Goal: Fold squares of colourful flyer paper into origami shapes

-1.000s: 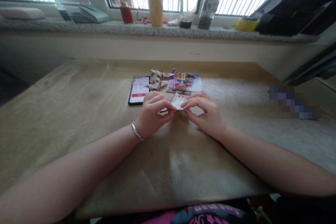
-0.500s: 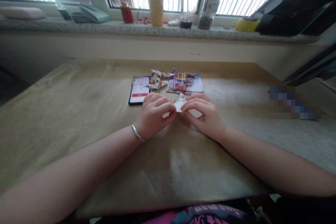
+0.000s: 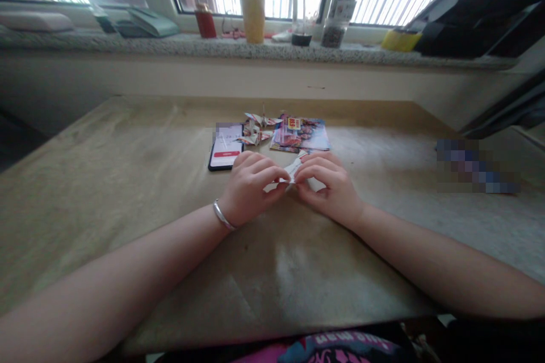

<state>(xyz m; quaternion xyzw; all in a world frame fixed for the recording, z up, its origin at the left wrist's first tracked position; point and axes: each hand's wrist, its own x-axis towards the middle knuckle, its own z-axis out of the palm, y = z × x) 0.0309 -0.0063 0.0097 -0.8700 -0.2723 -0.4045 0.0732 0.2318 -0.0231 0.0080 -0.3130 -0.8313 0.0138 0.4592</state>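
A small piece of folded white paper (image 3: 292, 169) with coloured print is pinched between my hands, low over the table's middle. My left hand (image 3: 255, 181) grips its left edge with thumb and forefinger, a silver bangle on the wrist. On the other side, my right hand (image 3: 330, 181) holds the paper between thumb and fingers and covers part of it. Just beyond stand folded paper cranes (image 3: 255, 135). A phone (image 3: 225, 147) with a lit screen lies by my left hand, and a stack of colourful printed leaflets (image 3: 302, 133) lies behind the paper.
The table (image 3: 170, 272) runs up to a wall under a stone window sill (image 3: 162, 45). On the sill stand a red bottle (image 3: 205, 20), a tall yellow cylinder (image 3: 252, 0), clear containers (image 3: 338, 17) and a black bag (image 3: 477, 11). A blurred flat item (image 3: 477, 167) lies at the right.
My fingertips have come closer together on the paper, and the left ones have shifted slightly right. The paper has turned a little, and less of its printed part shows.
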